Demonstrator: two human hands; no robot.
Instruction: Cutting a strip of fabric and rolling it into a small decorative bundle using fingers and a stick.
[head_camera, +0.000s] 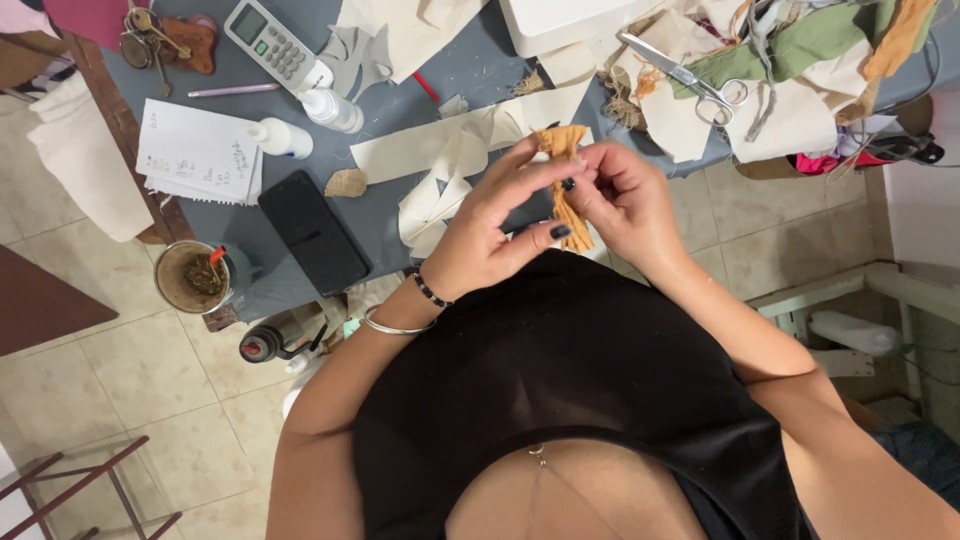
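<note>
At the far left of your grey tabletop (400, 215) lie a sheet of white notepaper with handwriting (197, 152) and, above it, a white calculator with grey keys (275, 42). Two small white plastic bottles (281, 137) lie on their sides just right of the paper, and a flat black phone (315, 232) rests near the table's near edge. A round cup with a brown drink (190, 277) stands at the corner below the paper.

Moving right, long strips of cream fabric (455, 150) trail across the tabletop toward your hands. Your left hand (490, 225), with a bead bracelet and a silver bangle at the wrist, pinches the narrow bundle of tan-orange pleated fabric (567, 180) between thumb and fingers. Your right hand (625, 195) closes on the same bundle from the other side, so it stands upright between both hands, held above the table's edge close to your chest.

Further right, silver scissors (690, 78) lie on a heap of cream, green and orange fabric scraps (800, 70).
</note>
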